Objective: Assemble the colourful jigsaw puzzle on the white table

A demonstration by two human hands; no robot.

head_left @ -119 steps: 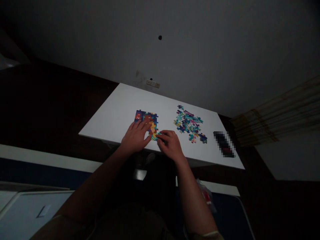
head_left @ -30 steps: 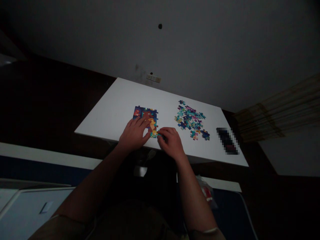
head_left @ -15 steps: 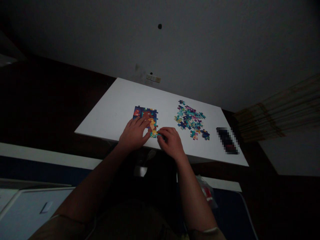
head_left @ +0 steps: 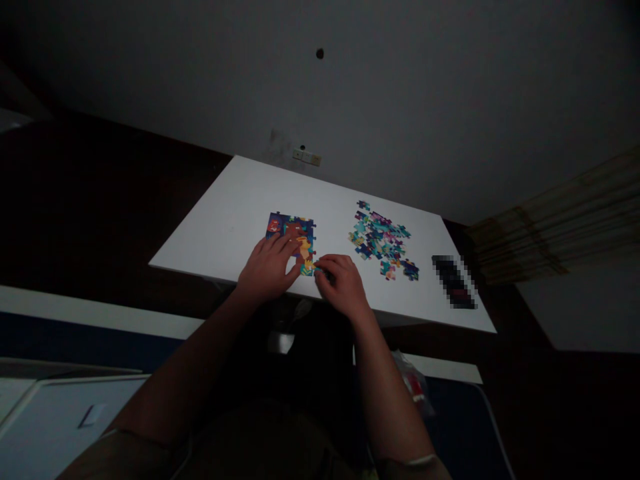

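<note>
The left forearm (head_left: 193, 363) is slanting inward, carrying the left grip (head_left: 267, 268), which is lying flat and palm down, its fingers pointing forward and its thumb angling out toward the right. The right forearm (head_left: 385, 385) is leaning inward more steeply; the right grip (head_left: 344, 283) is curling, its fingers bending leftward above the thumb.

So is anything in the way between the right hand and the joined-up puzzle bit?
Nothing visible: the right hand is right at the near right corner of the joined puzzle. The left hand lies over its left side, not between them. I can't tell whether the right hand holds a piece.
</note>
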